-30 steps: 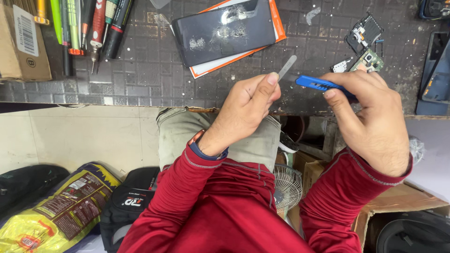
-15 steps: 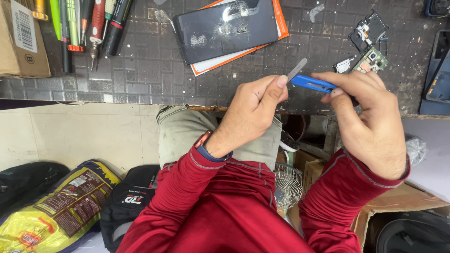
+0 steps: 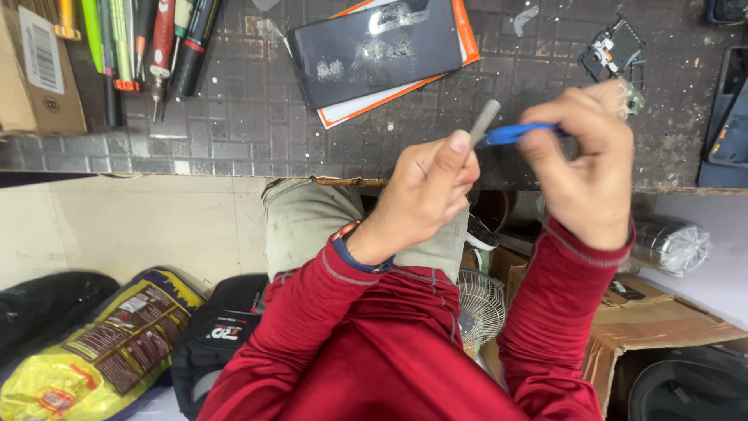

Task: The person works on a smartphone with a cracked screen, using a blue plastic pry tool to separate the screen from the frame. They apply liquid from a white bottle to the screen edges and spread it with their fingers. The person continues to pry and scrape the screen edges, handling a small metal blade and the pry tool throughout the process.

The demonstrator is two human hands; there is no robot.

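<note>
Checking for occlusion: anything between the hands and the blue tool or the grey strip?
Nothing visible. The right hand pinches the blue tool directly, and the left hand pinches the grey strip directly. Tool tip and strip meet above the dark gridded mat, with open air around them.

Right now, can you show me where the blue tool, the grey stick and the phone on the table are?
blue tool (image 3: 510,133), head view, on its flat blue tip.
grey stick (image 3: 485,122), head view, on the end poking above the thumb.
phone (image 3: 374,48), head view, on the middle of its dark screen.
</note>
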